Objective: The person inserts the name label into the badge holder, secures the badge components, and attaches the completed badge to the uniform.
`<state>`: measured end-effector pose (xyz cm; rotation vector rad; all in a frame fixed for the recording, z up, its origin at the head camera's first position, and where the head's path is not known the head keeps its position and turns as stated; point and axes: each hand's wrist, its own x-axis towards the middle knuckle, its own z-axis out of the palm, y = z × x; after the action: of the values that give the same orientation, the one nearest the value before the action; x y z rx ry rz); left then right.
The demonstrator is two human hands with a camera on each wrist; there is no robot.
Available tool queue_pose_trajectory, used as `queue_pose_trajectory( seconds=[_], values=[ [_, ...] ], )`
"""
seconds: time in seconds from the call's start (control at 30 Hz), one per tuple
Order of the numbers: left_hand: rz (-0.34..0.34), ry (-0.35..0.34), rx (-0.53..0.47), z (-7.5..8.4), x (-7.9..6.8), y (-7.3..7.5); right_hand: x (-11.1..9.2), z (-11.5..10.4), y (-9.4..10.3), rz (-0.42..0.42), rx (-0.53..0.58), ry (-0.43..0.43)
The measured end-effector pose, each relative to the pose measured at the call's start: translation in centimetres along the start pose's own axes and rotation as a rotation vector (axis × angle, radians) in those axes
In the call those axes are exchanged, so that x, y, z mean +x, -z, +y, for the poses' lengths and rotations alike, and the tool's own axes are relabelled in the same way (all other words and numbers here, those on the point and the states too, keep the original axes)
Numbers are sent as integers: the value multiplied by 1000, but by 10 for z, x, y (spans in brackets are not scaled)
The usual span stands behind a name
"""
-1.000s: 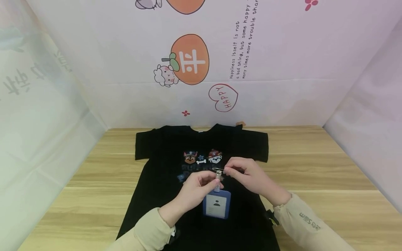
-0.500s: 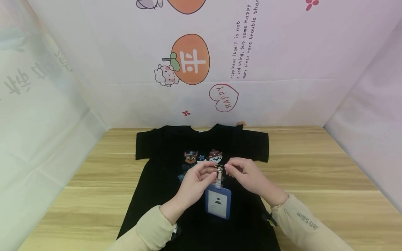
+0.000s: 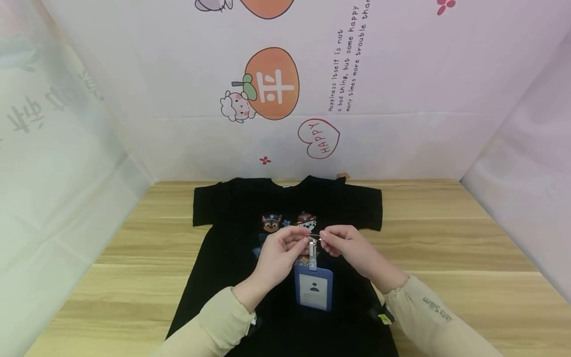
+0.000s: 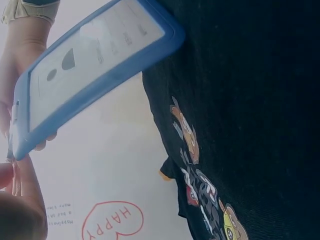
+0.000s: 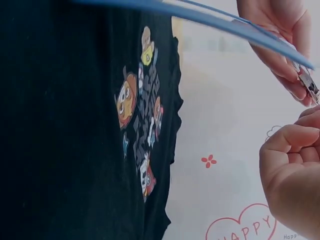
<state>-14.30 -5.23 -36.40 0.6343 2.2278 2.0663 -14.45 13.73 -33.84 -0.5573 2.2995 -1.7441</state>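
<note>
A blue badge holder [image 3: 314,288] with a card in it hangs from a metal clip [image 3: 313,249], above a black T-shirt [image 3: 241,208] with cartoon dog prints. A thin metal pin [image 3: 314,235] extends from the clip's top between the two hands. My left hand [image 3: 277,255] pinches the pin's left end between thumb and fingers. On the other side, my right hand [image 3: 350,248] pinches its right end. Fingertips cover both pin ends, so whether the pin is fastened cannot be seen. In the left wrist view the badge holder [image 4: 85,70] hangs tilted, close to the camera.
The T-shirt lies spread on a wooden table [image 3: 446,238]. A white printed cloth [image 3: 401,89] stands behind the table, and pale cloth sides [image 3: 58,173] rise at the left and right.
My left fingers have moved up from the clip's body to the pin. The badge holder has shifted slightly right. My right hand stays at the pin's right end.
</note>
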Motion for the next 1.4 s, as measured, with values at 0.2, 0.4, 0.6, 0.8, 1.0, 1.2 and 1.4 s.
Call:
queue_pose_trajectory(
  seconds=[0.2, 0.4, 0.6, 0.8, 1.0, 1.2, 1.4],
  values=[
    [-5, -17, 30, 1, 1, 0, 1, 2, 0, -26, 67, -37],
    [-8, -40, 93, 2, 2, 2, 0, 1, 0, -42, 116, -56],
    [-3, -37, 82, 1, 3, 3, 0, 2, -2, -63, 141, -56],
    [2, -49, 95, 0, 3, 4, -1, 3, -5, -92, 173, -51],
    [-22, -45, 105, 2, 1, 5, -2, 5, -7, -103, 192, -67],
    [-34, -44, 94, 3, 0, 6, -3, 6, -7, -116, 218, -78],
    [-29, -7, 57, 3, -1, 5, -4, 6, -8, -122, 254, -60]
  ],
)
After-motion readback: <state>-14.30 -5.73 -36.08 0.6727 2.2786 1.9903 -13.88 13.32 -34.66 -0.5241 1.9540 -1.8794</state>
